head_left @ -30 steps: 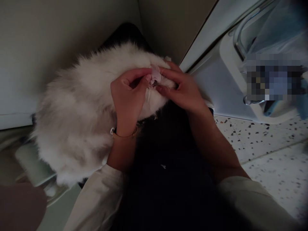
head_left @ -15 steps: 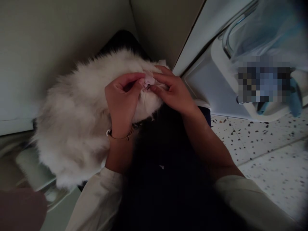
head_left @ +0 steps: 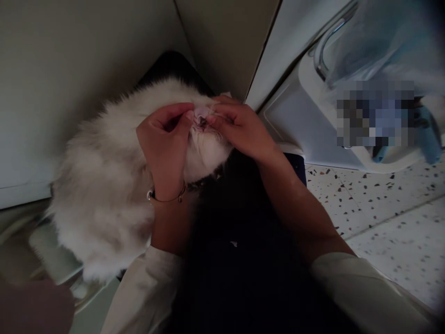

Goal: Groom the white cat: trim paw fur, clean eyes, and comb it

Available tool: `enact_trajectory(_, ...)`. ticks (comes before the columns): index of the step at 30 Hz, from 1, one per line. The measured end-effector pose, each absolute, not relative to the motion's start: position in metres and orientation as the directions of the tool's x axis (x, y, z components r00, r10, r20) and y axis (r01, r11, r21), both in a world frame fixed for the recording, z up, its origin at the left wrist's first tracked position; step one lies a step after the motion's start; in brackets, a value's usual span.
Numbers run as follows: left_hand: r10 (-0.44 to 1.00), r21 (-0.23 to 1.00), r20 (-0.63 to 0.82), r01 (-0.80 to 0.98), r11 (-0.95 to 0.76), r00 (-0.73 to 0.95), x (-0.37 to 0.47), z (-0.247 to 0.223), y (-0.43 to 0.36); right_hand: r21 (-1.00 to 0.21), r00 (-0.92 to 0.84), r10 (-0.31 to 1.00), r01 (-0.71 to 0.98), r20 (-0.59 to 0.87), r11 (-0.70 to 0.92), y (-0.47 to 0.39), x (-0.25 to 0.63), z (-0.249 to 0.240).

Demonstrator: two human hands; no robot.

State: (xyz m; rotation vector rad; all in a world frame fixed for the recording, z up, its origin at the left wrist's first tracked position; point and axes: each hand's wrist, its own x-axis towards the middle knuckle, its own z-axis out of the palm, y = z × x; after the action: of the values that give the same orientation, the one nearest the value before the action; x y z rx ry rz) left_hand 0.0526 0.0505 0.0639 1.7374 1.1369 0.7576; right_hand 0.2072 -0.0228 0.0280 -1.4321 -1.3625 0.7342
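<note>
- two hands are engaged: left hand (head_left: 162,144) pinched closed on ear (head_left: 200,112); right hand (head_left: 246,131) curled opposite, grip unclear.
- ear on white-furred animal (head_left: 100,171) is apparently being examined; steady support is judged needed.

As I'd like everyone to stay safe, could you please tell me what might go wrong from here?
Both the left hand and right hand are at the pink ear, neither gripping the body of the long-haired white animal, likely a cat, so it might twist away. The left hand pinches the ear's edge; a sudden jerk could tug it. The bracelet sits close to the animal and might snag hairs.
</note>
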Motion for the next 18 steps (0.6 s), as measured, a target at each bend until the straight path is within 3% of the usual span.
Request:
enact_trajectory(6, 0.940, 0.894, 0.034, 0.410, -0.180, 0.339, 0.044, 0.065, 0.045, -0.918, 0.227, 0.959, 0.392, 0.168, 0.068, -0.021, 0.204, 0.025)
enact_trajectory(12, 0.954, 0.793, 0.077, 0.562, -0.235, 0.291, 0.040, 0.073, 0.030, -0.908, 0.304, 0.942, 0.419, 0.144, 0.003, -0.015, 0.193, 0.012)
enact_trajectory(18, 0.801, 0.654, 0.079, 0.576, -0.491, 0.593, 0.046, 0.071, 0.034, -0.902, 0.214, 0.966, 0.429, 0.149, 0.044, -0.023, 0.205, 0.004)
